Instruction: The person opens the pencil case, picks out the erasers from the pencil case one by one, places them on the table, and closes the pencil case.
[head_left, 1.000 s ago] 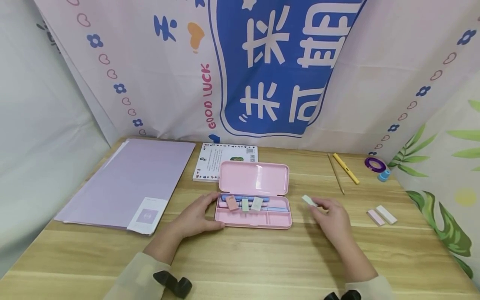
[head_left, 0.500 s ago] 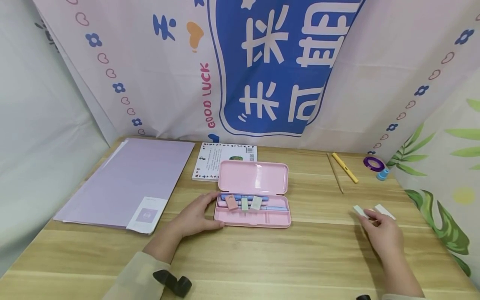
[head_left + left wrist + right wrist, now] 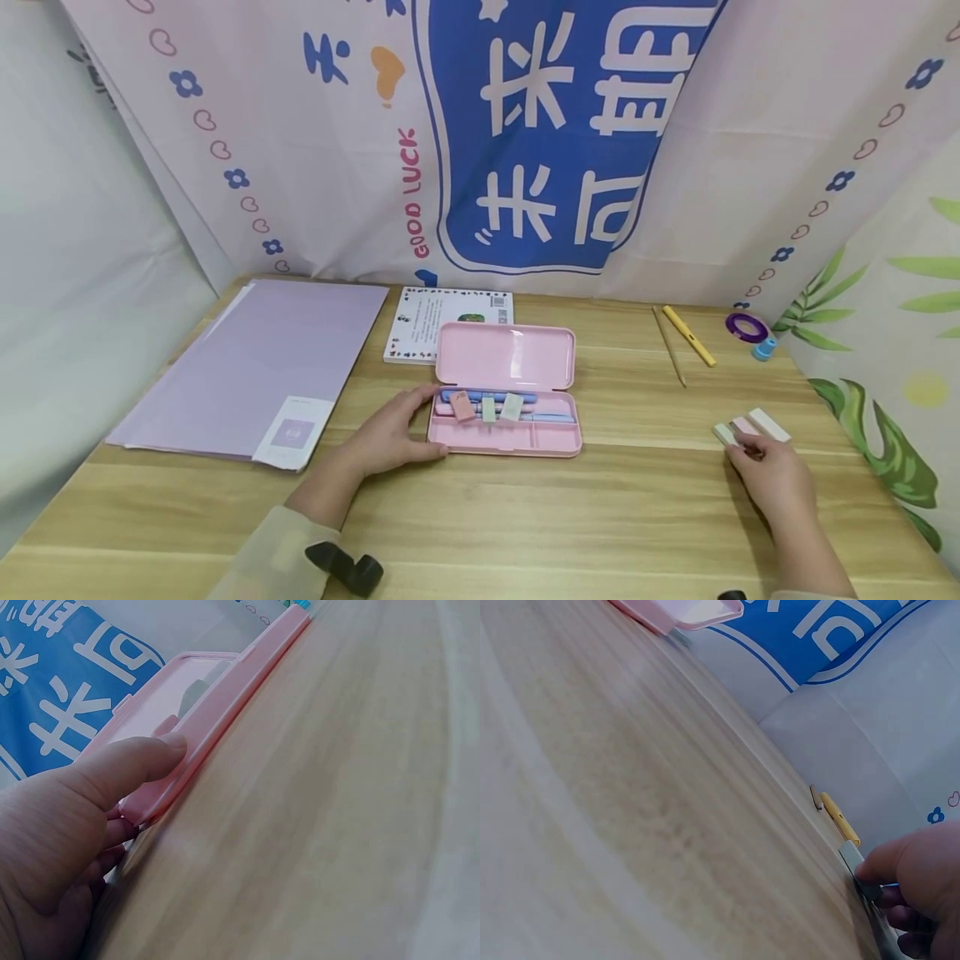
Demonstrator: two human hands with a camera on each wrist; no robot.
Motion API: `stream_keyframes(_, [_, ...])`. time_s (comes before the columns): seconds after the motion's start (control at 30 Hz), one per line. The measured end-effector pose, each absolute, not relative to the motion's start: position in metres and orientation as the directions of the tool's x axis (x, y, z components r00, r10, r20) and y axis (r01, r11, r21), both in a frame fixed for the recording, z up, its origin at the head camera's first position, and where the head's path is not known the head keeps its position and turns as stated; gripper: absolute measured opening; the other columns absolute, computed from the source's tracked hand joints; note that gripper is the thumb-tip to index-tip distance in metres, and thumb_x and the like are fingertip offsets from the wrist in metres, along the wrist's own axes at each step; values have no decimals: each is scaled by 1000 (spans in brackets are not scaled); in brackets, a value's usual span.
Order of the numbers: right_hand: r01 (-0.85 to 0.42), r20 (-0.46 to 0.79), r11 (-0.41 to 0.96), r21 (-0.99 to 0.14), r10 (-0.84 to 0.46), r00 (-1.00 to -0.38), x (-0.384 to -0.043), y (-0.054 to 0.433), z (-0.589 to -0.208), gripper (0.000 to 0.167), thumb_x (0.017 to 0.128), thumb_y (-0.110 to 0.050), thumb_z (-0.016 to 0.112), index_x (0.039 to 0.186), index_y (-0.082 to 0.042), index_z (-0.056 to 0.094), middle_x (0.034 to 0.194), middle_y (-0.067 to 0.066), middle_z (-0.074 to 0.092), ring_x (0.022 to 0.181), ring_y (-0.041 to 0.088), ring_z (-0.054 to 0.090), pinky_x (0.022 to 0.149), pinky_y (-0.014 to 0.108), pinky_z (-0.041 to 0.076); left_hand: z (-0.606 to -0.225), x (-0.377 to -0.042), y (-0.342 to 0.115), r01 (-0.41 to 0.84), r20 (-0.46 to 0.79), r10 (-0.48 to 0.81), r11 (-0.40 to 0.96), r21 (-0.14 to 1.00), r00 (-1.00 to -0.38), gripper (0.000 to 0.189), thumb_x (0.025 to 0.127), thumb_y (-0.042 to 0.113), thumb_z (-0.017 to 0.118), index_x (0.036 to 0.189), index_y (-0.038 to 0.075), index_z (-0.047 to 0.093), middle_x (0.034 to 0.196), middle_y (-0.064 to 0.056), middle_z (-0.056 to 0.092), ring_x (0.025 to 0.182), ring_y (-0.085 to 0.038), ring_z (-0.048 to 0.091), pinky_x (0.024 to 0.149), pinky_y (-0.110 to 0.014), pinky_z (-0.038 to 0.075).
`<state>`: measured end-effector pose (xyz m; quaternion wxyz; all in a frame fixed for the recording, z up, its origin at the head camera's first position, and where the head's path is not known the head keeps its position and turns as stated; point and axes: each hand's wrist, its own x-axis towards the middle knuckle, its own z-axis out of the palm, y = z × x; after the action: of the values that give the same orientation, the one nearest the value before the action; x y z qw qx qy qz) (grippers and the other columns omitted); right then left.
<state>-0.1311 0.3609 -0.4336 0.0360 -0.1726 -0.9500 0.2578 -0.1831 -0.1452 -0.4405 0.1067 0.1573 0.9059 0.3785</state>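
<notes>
An open pink pencil case [image 3: 482, 435] stands mid-table. My left hand [image 3: 386, 437] grips its left end, thumb at the front corner [image 3: 176, 750] and fingers round the far side. Inside lie several pens, with a coral eraser [image 3: 462, 407], a green eraser [image 3: 489, 409] and a whitish eraser [image 3: 512, 407] across them. Over on the right, my right hand [image 3: 776, 479] pinches a pale green eraser [image 3: 724, 432] at the tabletop. Alongside it lie a pink eraser [image 3: 743, 425], partly behind the fingers, and a white eraser [image 3: 770, 424].
A lilac folder [image 3: 255, 358] covers the table's left side. Behind the case lies a white booklet [image 3: 420, 325]. Toward the back right are a pencil [image 3: 670, 348], a yellow pen [image 3: 690, 336], a purple tape ring [image 3: 731, 327] and a small blue cap-like object [image 3: 764, 350].
My right hand has carried the pale green eraser rightward from near the pencil case and down beside the pink one. My left hand stays on the case.
</notes>
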Motion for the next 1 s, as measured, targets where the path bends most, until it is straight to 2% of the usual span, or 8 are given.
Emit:
stream_keyframes(0.17, [318, -24, 800, -509, 357, -934, -130, 357, -431, 48, 96, -33, 57, 127, 4, 60, 123, 30, 60, 114, 48, 54, 91, 58, 44, -439, -182, -145, 197, -82, 367, 661, 724, -927, 96, 74, 46, 81, 152, 13, 35, 155, -16, 38, 143, -38, 34, 117, -57, 30])
stream_keyframes(0.33, [233, 79, 811, -538, 323, -943, -131, 335, -427, 48, 97, -33, 57, 126, 5, 61, 122, 32, 60, 110, 46, 56, 90, 57, 45, -439, -182, -145, 198, -83, 367, 661, 723, -926, 96, 74, 46, 81, 151, 13, 35, 154, -16, 39, 143, -39, 35, 117, -57, 30])
stream_keyframes(0.43, [151, 132, 810, -567, 271, -953, -135, 312, -426, 44, 95, -30, 61, 123, 4, 63, 116, 29, 63, 102, 40, 60, 84, 51, 49, -439, -183, -145, 200, -80, 366, 662, 722, -927, 96, 74, 46, 81, 151, 13, 36, 154, -16, 39, 143, -38, 35, 117, -57, 30])
stream_keyframes(0.67, [20, 136, 792, -610, 129, -982, -151, 248, -425, 42, 94, -30, 65, 123, -1, 65, 116, 22, 65, 104, 35, 61, 90, 51, 51, -439, -183, -145, 197, -80, 365, 660, 725, -928, 96, 74, 46, 82, 151, 12, 36, 154, -16, 39, 143, -38, 35, 118, -56, 30])
stream_keyframes(0.83, [-62, 156, 770, -636, 49, -987, -160, 206, -426, 36, 90, -26, 69, 118, -3, 69, 110, 18, 67, 101, 31, 61, 91, 49, 51, -440, -182, -145, 199, -77, 366, 658, 727, -927, 95, 74, 45, 82, 151, 12, 37, 153, -15, 40, 143, -37, 36, 117, -55, 30])
stream_keyframes(1.0, [-129, 169, 752, -646, -23, -985, -166, 167, -427, 35, 87, -28, 73, 115, -9, 72, 109, 12, 70, 100, 27, 62, 89, 45, 52, -439, -183, -144, 196, -77, 363, 656, 729, -929, 95, 74, 44, 82, 150, 12, 37, 153, -15, 40, 143, -37, 36, 117, -55, 30])
